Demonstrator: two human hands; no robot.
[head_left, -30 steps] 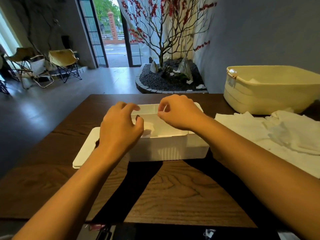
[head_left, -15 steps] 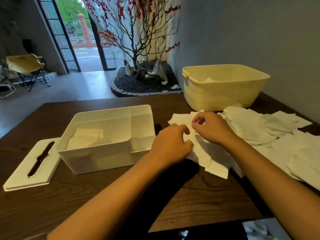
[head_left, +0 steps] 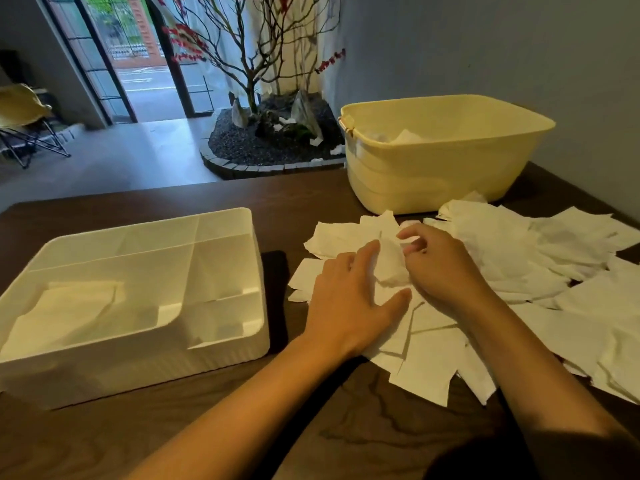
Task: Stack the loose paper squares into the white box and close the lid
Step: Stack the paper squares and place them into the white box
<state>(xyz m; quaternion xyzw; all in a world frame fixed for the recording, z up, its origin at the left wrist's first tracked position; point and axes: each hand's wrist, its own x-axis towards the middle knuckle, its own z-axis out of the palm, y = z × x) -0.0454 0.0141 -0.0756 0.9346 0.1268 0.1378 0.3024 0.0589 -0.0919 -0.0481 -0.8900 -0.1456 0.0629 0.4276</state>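
Person at dark wood table (head_left: 311, 427), both hands on the spread of loose paper squares (head_left: 519, 271) to the right of the white box (head_left: 145, 362).

L hand (head_left: 349, 306): flat on the pile, fingers straight and spread, thumb out to the side, pressing sheets down. Not curled on anything.

R hand (head_left: 440, 265): fingers bent, thumb + forefinger pinching one raised, crumpled sheet (head_left: 389, 261) between the two hands.

White box: open-topped, w/ inner divider; some paper already lying in the larger left compartment (head_left: 69, 306). Box sits apart from pile, bare table between. Lid not on it.

Pile runs from near the hands out to table's right edge, sheets overlapping, unsorted.

Behind pile: pale yellow tub (head_left: 433, 174), touching the far sheets, a bit of white paper inside. Beyond table: bare-branched tree w/ red blossoms (head_left: 249, 57) in gravel bed; folding chair (head_left: 24, 123) far left.
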